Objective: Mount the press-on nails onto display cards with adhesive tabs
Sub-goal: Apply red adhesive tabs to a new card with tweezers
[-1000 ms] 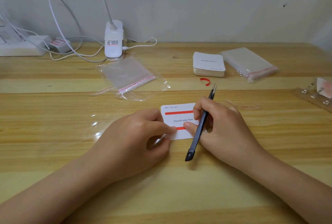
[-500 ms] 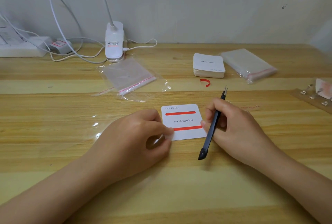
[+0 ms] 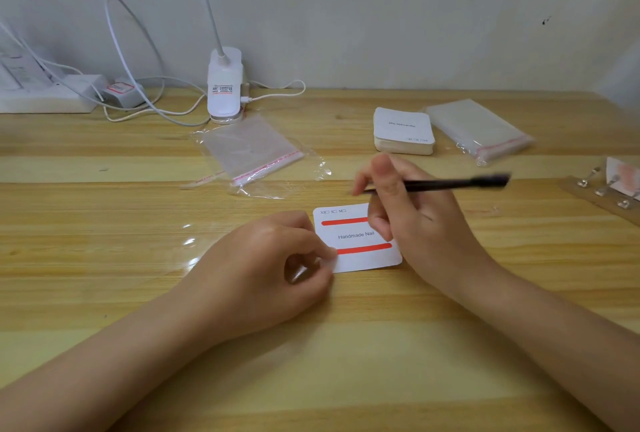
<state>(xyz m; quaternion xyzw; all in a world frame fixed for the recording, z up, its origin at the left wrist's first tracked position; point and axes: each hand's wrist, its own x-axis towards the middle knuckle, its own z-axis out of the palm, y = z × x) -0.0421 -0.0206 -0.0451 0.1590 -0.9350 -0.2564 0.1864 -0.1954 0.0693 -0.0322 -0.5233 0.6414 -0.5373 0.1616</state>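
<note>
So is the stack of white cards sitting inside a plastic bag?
No, the stack of cards sits bare on the wooden table, beside a pack of clear bags, not inside one.

The display card was white with two red stripes and dark lettering. The tweezers were black. The table showed pale wood grain.

Soft even light, motion-blurred right hand

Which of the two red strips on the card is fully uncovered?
The lower red strip, below the "Handmade Nail" text; the right hand hides the end of the upper red strip.
</note>
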